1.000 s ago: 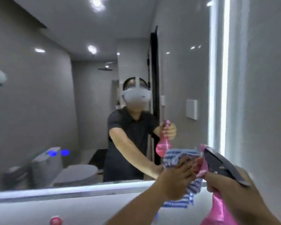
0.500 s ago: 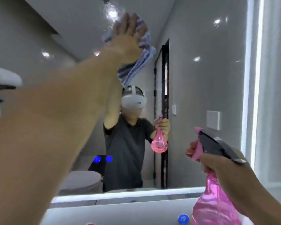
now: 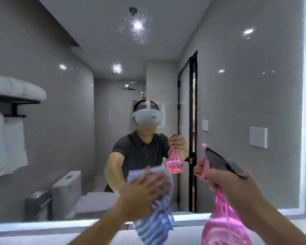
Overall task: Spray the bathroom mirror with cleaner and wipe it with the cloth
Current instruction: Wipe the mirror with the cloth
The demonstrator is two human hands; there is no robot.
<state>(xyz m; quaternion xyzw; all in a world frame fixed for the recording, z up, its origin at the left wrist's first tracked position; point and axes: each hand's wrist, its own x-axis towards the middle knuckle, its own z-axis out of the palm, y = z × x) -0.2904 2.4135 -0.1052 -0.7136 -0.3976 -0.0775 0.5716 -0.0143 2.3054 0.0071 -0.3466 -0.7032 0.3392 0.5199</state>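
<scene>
In the head view, the left hand [image 3: 143,193] lies flat with fingers spread over a soft blue-and-white striped cloth [image 3: 154,214], pressing it against the lower part of the glossy mirror [image 3: 237,103]; the cloth's loose end hangs crumpled below the mirror's lit bottom edge. Right of the cloth, the right hand [image 3: 233,188] has its grip clamped around the neck of the spray bottle [image 3: 223,227], a translucent pink, bulb-shaped body with a dark angular trigger head aimed at the mirror (held off the glass, not touching it). Fine droplets [image 3: 136,23] speckle the glass high above the cloth, around a reflected ceiling light. At the mirror's left edge a black rack carries folded white towels [image 3: 16,89]. Half a second ago the left hand and cloth were high up by those droplets; they now sit low, while the bottle has hardly shifted.
</scene>
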